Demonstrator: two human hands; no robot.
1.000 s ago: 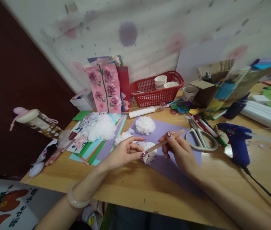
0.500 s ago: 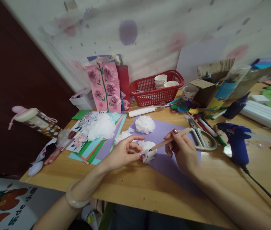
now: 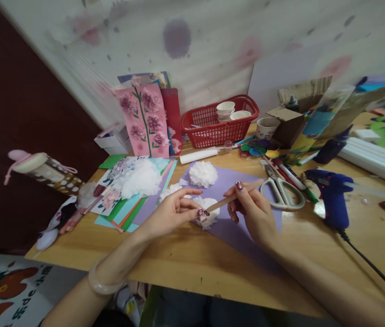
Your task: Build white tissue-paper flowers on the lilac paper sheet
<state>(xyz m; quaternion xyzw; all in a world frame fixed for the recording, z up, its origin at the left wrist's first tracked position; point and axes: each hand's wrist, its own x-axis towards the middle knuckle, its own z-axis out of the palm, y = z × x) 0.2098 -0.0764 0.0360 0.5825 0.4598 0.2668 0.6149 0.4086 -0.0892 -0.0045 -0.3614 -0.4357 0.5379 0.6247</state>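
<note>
My right hand (image 3: 252,211) is closed around a flat wooden craft stick (image 3: 235,196), its tip slanting down to the left. The stick's tip meets the fingertips of my left hand (image 3: 177,211). Those fingertips pinch a small piece of white tissue paper (image 3: 202,218), mostly hidden by the fingers. Just beneath is a white tissue paper flower (image 3: 212,213) on a purple sheet (image 3: 236,240). A fuller white paper flower (image 3: 203,174) sits farther back on that sheet. Another white flower (image 3: 172,190) lies partly behind my left hand.
Scissors (image 3: 282,193) and a blue glue gun (image 3: 332,195) lie on the right. Coloured sheets with white tissue (image 3: 141,179) are stacked left. At the back stand a red basket (image 3: 219,131), a paper cup (image 3: 267,128) and a pink flower picture (image 3: 144,120). A bottle (image 3: 42,168) stands far left.
The tissue piece, earlier sticking out from my left fingertips, is now mostly hidden between them and the stick's tip. The whole view has shifted slightly.
</note>
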